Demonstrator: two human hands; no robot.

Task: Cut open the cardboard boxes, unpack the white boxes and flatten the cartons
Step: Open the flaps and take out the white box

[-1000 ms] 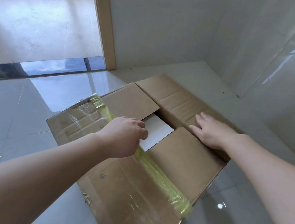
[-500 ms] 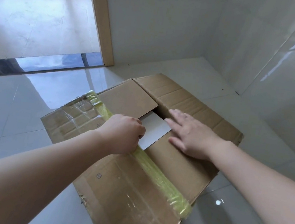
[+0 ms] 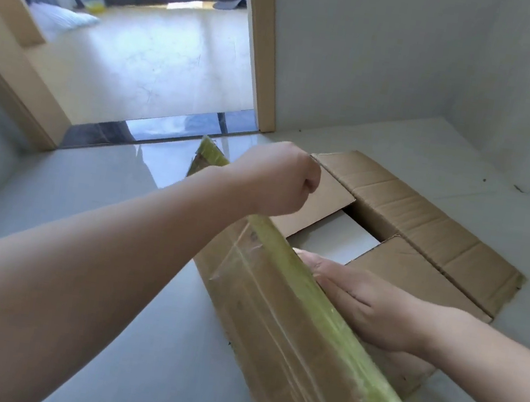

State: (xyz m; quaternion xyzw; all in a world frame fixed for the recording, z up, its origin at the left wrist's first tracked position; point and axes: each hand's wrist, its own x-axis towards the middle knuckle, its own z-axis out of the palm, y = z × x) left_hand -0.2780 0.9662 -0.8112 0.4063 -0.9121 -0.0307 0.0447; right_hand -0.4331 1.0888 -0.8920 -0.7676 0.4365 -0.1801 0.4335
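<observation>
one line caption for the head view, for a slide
Left hand lifts the taped flap of a cardboard box; right hand rests flat inside.

2 bare forearms, no sleeves; left hand (image 3: 279, 177) and right hand (image 3: 366, 305) without rings, gloves or watch.

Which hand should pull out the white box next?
Probably the right hand. It lies flat on the carton's inner flap, fingers right beside the exposed white box, and holds nothing. The left hand is busy gripping the taped outer flap, holding it raised.
</observation>
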